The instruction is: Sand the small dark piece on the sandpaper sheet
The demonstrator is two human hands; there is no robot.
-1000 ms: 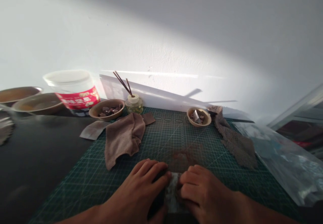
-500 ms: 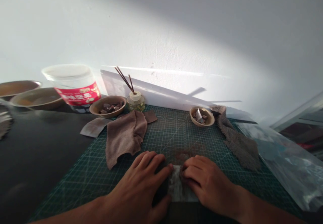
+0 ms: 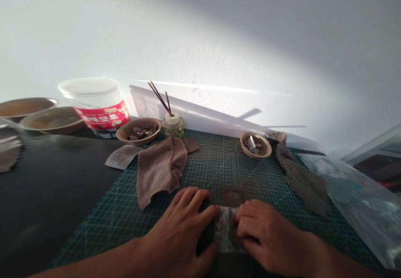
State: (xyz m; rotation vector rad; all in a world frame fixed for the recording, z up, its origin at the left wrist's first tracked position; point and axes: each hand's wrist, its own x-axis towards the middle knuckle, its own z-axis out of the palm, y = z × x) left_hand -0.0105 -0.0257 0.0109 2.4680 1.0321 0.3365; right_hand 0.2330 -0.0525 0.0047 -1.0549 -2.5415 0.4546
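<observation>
A flat grey-white smeared strip (image 3: 224, 230) lies on the green cutting mat (image 3: 216, 165) between my hands. My left hand (image 3: 184, 223) rests at its left edge with fingers stretched, the index fingertip and thumb apart and touching that edge. Over the strip's right side, my right hand (image 3: 266, 230) is closed, its fingers pinched on a small dark piece (image 3: 234, 223) that presses against the surface. Most of this piece is hidden by the fingers. Wet reddish-brown smears (image 3: 234, 193) mark the mat just beyond the strip.
Brown cloth (image 3: 161, 167) lies left, a grey cloth (image 3: 305, 186) right. Bowls of stone-like pieces stand at left (image 3: 139, 132) and right (image 3: 257, 146). A reed diffuser (image 3: 173, 125), a plastic tub (image 3: 103, 115) and a wide bowl (image 3: 53, 121) stand farther back. Clear plastic sheeting (image 3: 369, 207) lies right.
The view has shifted slightly, so everything sits a little farther right. My right hand keeps its pinch on the small dark piece over the strip; my left hand stays at the edge.
</observation>
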